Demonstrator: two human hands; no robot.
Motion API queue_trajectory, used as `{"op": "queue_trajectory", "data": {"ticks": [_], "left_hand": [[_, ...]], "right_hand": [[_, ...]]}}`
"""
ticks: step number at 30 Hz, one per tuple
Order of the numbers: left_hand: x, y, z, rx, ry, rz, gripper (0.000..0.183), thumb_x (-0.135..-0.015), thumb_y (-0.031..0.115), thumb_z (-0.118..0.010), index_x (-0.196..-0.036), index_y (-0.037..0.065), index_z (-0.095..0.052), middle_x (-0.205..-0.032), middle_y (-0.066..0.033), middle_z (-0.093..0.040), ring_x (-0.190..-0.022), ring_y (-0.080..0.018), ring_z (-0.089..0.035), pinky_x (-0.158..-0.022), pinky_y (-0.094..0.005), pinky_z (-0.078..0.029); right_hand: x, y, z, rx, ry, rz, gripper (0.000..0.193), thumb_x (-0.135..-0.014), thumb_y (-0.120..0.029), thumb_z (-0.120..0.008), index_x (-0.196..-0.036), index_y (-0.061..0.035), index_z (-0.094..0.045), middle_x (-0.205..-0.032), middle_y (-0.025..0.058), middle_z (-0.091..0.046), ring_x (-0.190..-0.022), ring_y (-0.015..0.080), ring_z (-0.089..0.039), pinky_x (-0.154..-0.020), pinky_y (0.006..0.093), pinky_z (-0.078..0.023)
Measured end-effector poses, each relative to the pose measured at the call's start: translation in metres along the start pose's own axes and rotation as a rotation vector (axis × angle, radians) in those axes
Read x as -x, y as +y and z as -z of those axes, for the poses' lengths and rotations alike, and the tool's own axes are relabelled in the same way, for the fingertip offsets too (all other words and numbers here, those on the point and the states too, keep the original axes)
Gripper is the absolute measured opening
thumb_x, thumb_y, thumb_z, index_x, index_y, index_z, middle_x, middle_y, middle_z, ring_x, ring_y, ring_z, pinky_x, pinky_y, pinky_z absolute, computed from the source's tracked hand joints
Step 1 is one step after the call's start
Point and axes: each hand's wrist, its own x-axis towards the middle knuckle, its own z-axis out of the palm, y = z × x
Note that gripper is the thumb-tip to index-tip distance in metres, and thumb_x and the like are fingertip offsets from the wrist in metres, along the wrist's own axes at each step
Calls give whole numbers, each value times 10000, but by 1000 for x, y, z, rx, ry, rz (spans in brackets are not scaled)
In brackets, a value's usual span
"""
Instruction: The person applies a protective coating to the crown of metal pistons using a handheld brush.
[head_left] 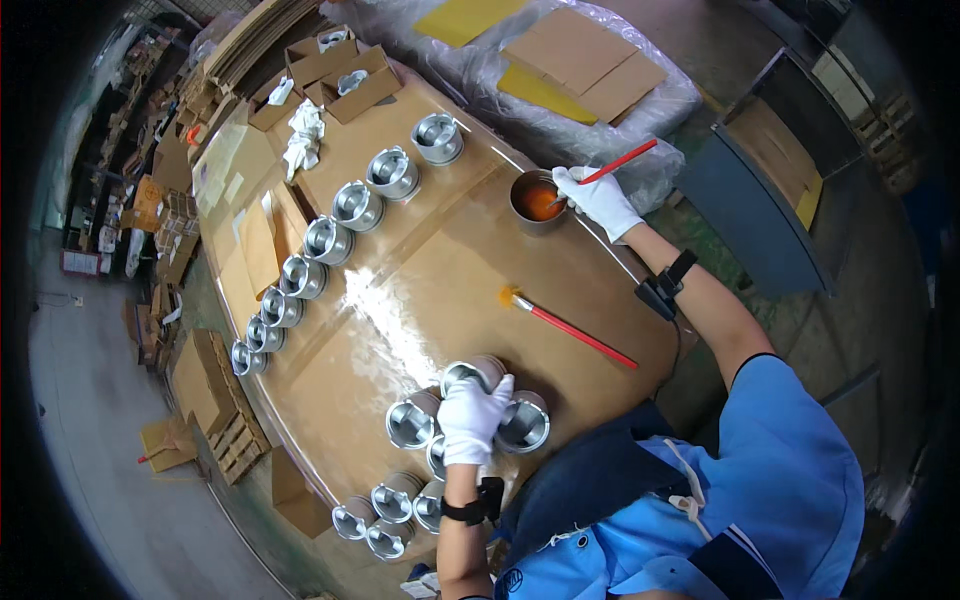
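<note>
My right hand (602,203), in a white glove, grips a red-handled brush (625,160). The brush's lower end dips into a metal cup (522,218) that holds orange liquid. Another red-handled brush (580,337) lies on the table, its bristles in a small orange smear. Near the table's front edge, my gloved left hand (474,418) is closed on a metal piston (468,372); the palm and fingers hide part of it. Beside that hand stand a piston (524,424) on the right and another piston (411,422) on the left.
A row of several pistons (358,206) crosses the brown-covered table (450,270). More pistons (391,497) cluster at the near left corner. Open cardboard boxes (372,90) and a white cloth (303,138) lie at the far end. A dark grey bin (750,205) stands to the right.
</note>
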Motion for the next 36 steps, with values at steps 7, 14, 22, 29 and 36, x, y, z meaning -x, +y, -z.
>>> {"op": "queue_trajectory", "data": {"ticks": [7, 14, 22, 29, 36], "left_hand": [[6, -40, 26, 1499, 114, 153, 366, -981, 278, -704, -1264, 52, -650, -1097, -61, -717, -900, -124, -678, -786, -281, -550], [-5, -39, 20, 2431, 204, -21, 495, -1052, 346, -584, -1437, 46, -498, -1404, -142, -603, -1265, -268, -608, -1106, -473, -508], [9, -52, -3, 2657, 233, -22, 554, -1030, 289, -621, -1491, 46, -432, -1460, -147, -554, -1301, -291, -576, -1128, -471, -482], [27, -73, 15, 2602, 210, 225, 525, -1074, 375, -506, -1479, 44, -466, -1451, -133, -572, -1299, -292, -582, -1106, -463, -494], [61, -69, 76, 1241, 81, 87, 365, -897, 207, -798, -1175, -5, -691, -1013, -39, -732, -887, -98, -659, -789, -273, -546]], "right_hand": [[17, -10, 0, -65, 53, -77, 552, -1032, -545, -541, -971, -51, -778, -792, 42, -721, -734, 106, -629, -660, 275, -482], [135, -107, -65, -514, -226, 63, 494, -1038, -447, -604, -833, -16, -733, -766, 48, -715, -685, 94, -658, -654, 249, -517], [187, -140, -129, -225, -448, 136, 518, -1082, -373, -528, -810, 13, -740, -741, 91, -744, -645, 136, -691, -644, 267, -563], [161, -140, -137, -405, -453, -122, 533, -1056, -443, -558, -773, -27, -736, -672, 46, -697, -595, 111, -647, -596, 258, -520], [154, -155, -138, -17, -590, 413, 242, -1010, -246, -628, -941, -29, -708, -657, 42, -587, -568, 175, -574, -522, 334, -458]]}}
